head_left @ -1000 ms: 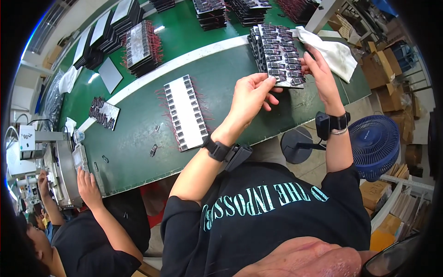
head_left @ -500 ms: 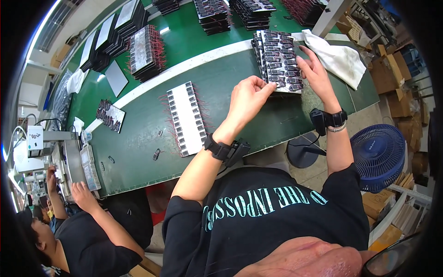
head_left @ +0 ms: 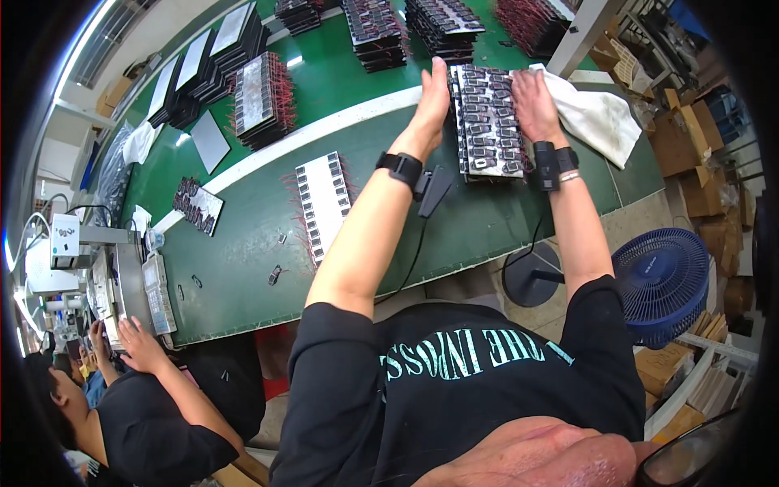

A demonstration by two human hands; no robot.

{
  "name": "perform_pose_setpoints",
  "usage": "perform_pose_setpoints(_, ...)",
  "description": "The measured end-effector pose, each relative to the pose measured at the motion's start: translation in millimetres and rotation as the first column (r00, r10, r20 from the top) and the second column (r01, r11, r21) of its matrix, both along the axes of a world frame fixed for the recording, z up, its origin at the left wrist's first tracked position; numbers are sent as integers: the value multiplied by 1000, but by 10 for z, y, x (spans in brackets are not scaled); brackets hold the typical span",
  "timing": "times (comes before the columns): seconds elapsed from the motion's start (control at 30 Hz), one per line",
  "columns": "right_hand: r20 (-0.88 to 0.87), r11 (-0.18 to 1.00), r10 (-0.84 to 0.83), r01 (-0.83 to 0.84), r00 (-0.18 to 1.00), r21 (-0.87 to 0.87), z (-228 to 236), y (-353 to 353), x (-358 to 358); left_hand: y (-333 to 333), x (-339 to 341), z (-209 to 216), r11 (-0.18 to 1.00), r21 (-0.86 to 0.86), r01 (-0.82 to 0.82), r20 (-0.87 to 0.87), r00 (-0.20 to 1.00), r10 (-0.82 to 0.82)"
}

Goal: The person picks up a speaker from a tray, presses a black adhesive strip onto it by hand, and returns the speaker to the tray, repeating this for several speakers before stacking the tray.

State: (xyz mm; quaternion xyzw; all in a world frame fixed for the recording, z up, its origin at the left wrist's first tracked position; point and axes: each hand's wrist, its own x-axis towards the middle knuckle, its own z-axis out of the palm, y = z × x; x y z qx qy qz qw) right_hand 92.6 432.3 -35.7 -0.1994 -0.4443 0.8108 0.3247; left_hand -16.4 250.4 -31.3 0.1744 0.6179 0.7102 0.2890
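A stack of white boards (head_left: 489, 122) set with rows of small black parts stands on the green table between my hands. My left hand (head_left: 432, 105) is upright at the stack's left side, fingers stretched and palm turned toward it; whether it touches is hard to tell. Along the right edge, my right hand (head_left: 535, 109) rests against the stack with fingers extended. Neither hand grips anything. To the left lies a white board (head_left: 320, 199) edged with small black parts and thin red wires, partly hidden behind my left forearm.
A white cloth (head_left: 600, 122) lies beside my right hand. More wired stacks (head_left: 264, 101) stand on the far green surface, beyond a pale strip. A smaller board (head_left: 199, 205) and loose black parts (head_left: 275, 274) lie left. A blue fan (head_left: 661, 280) stands right; a co-worker (head_left: 158, 406) sits left.
My left hand has left the stack's near edge and moved to its left side, straightening its fingers. My right hand has flattened along the right edge. The stack looks squarer.
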Motion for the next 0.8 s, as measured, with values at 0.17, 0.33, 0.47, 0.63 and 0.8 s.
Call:
perform_pose_setpoints(0.17, 111, 980, 185, -192, 976, 50, 316, -396, -135, 485, -146, -152, 999, 20, 31, 74, 997, -32)
perform_pose_setpoints(0.33, 234, 965, 215, -242, 948, 96, 419, -454, -126, 484, 35, -121, 997, 73, 6, 57, 998, -10)
perform_pose_setpoints(0.47, 193, 987, 39, -68, 980, 148, 263, -222, 97, 246, 183, 117, 978, 204, 36, 328, 939, -103)
perform_pose_setpoints(0.63, 160, 750, -233, 72, 959, 657, 401, -444, 1068, -529, 621, 174, 999, -30, 30, -279, 960, -37)
perform_pose_setpoints(0.8, 181, 56, -295, -172, 938, 984, 596, -1066, 1438, -764, 885, 198, 995, -99, -20, -518, 855, -34)
